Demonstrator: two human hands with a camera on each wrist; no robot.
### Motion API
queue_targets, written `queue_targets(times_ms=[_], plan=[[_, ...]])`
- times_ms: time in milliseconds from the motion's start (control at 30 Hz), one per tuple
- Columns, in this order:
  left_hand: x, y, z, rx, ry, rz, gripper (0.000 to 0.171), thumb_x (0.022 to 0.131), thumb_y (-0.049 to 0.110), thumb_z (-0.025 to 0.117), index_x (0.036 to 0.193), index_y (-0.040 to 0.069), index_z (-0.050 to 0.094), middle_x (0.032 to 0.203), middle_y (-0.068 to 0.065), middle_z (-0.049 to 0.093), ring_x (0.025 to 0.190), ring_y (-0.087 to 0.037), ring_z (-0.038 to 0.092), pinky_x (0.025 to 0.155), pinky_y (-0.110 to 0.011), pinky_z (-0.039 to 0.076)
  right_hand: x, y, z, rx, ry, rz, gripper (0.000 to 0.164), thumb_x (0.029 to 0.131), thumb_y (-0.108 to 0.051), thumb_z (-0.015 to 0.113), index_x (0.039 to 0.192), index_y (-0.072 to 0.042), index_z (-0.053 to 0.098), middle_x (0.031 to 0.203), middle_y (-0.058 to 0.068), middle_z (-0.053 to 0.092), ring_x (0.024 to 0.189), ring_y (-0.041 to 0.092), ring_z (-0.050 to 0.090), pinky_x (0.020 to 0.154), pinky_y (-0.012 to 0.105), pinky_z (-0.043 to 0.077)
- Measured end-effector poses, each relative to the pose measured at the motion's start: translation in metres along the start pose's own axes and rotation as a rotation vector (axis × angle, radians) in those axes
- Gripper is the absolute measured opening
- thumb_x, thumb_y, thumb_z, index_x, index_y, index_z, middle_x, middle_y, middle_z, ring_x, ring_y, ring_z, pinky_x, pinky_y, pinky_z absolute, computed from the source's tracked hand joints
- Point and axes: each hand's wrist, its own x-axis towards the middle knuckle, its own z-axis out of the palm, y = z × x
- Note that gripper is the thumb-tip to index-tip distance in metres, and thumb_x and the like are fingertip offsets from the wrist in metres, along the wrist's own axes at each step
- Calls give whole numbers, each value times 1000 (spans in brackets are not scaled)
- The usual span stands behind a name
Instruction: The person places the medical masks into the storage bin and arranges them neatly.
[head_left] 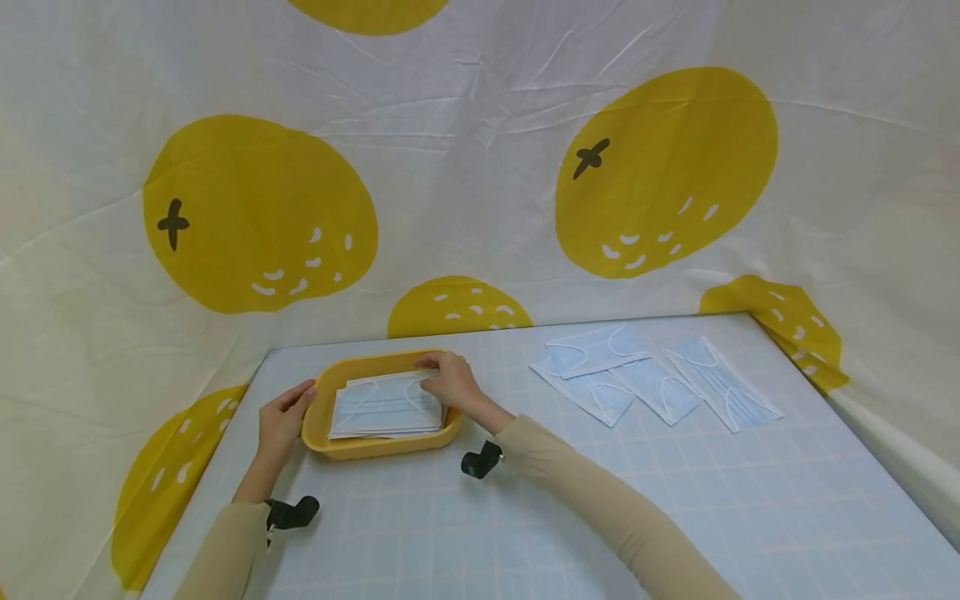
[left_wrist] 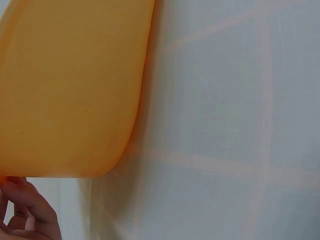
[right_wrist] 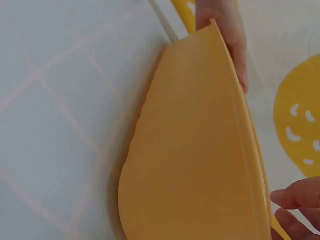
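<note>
A yellow oval tray (head_left: 352,454) stands at the left of the table, holding a stack of light blue face masks (head_left: 386,404) with white ear loops. My left hand (head_left: 281,425) holds the tray's left end at the rim; in the left wrist view its bent fingers (left_wrist: 35,205) show at the tray's lower corner. Over the tray's right end is my right hand (head_left: 453,383), thumb and fingers apart at the edge of the stack. From the right wrist, the tray's outer wall (right_wrist: 190,140) hides the masks, and no mask shows between the fingers (right_wrist: 295,195).
Several loose face masks (head_left: 592,350) lie at the back right of the table (head_left: 570,500), some overlapping. A white curtain (head_left: 465,192) with yellow fruit prints hangs behind the table. Both wrists carry small black cameras (head_left: 480,460) above the tabletop.
</note>
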Motion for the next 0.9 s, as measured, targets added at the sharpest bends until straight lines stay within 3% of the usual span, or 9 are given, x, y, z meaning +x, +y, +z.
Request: queue_targets(times_ms=[433,900], plan=[[-2,0,0,34,7,22,52,97,43,50,137,10,54,137,-14,52,82,9,48,64,-9,46,-9,10,-11,129,4,-110,27,88,0,63,114,-4,67,117,14,68,112,30,61,97,39,49],[-4,3,-2,29,2,19,52,97,43,52,136,10,55,133,-11,54,79,12,50,63,-11,49,-16,9,-19,123,-73,-141,26,87,2,65,113,2,66,115,15,68,104,31,63,90,33,53]])
